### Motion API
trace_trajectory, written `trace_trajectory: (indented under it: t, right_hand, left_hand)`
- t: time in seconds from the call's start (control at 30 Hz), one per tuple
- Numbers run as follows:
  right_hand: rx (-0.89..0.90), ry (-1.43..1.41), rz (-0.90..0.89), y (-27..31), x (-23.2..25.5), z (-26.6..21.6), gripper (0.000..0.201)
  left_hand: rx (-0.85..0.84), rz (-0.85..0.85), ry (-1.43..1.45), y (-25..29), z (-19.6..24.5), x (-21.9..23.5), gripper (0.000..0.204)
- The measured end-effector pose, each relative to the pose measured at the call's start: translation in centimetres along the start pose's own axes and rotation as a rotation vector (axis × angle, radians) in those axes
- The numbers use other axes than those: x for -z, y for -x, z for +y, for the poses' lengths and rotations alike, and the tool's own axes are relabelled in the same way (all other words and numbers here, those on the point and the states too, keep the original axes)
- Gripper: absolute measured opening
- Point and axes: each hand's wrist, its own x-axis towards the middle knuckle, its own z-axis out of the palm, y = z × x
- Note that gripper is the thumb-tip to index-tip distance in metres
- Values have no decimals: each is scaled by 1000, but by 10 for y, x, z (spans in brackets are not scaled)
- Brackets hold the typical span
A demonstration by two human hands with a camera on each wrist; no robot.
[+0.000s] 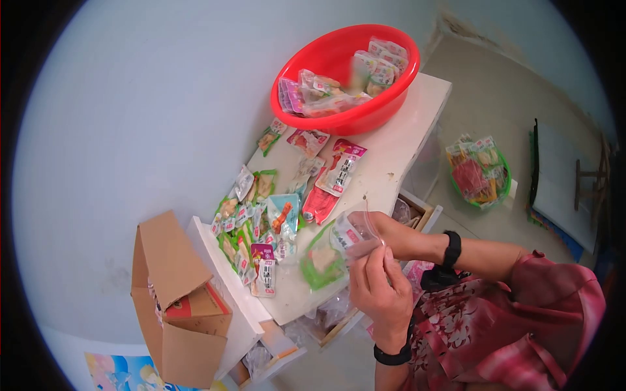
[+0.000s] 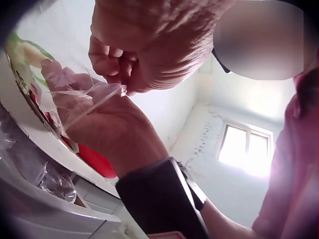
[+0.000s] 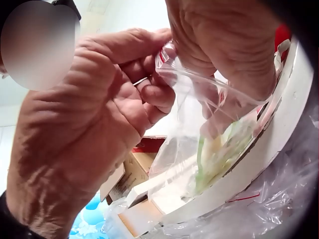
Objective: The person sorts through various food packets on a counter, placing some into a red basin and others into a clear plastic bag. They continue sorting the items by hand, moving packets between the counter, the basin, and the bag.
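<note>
A clear zip bag [image 1: 345,267] with a green-edged food packet [image 1: 323,259] inside hangs over the white tabletop. My left hand [image 1: 381,293] pinches the bag's top edge between thumb and fingertips; the right wrist view shows the same left hand [image 3: 79,114] at the bag's corner. Just above it, my right hand [image 1: 398,236] grips the bag from the far side, its fingers partly visible through the plastic. In the left wrist view the bag's edge crosses the right palm [image 2: 107,124], close beneath the left hand [image 2: 154,40]. The right hand's thumb is hard to make out.
Loose packets [image 1: 263,267] lie at the table's left edge. A red basin [image 1: 378,117] of packets stands at the far end. An open cardboard box [image 1: 176,260] stands left, and open drawers [image 1: 274,358] jut below. A green basket [image 1: 505,186] is on the floor.
</note>
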Motion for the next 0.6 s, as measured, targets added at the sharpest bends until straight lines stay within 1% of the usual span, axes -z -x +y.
trace_trajectory:
  t: [0.03, 0.13, 0.2, 0.23, 0.33, 0.43, 0.5, 0.53, 0.6]
  right_hand:
    - [52, 53, -11, -5, -1, 15, 24]
    - [99, 116, -54, -19, 0, 32, 28]
    - [35, 98, -17, -19, -3, 29, 29]
    - [3, 90, 1, -19, -4, 28, 30]
    - [85, 265, 30, -18, -6, 27, 35]
    - [104, 479, 94, -22, -13, 33, 38]
    - [57, 724, 125, -24, -20, 22, 41]
    - [33, 846, 139, -25, -24, 17, 42]
    - [50, 896, 160, -25, -28, 15, 44]
  left_hand:
    - [13, -19, 8, 1, 0, 1, 9]
    - [42, -66, 37, 2, -2, 3, 10]
    - [57, -84, 58, 9, -7, 7, 11]
    - [62, -58, 24, 12, -10, 10, 13]
    - [104, 11, -105, 20, -26, 29, 19]
    - [181, 57, -276, 20, -47, 53, 28]
    - [236, 63, -373, 18, -59, 66, 34]
    - [231, 57, -401, 17, -64, 70, 37]
    - [223, 44, -460, 15, -71, 77, 43]
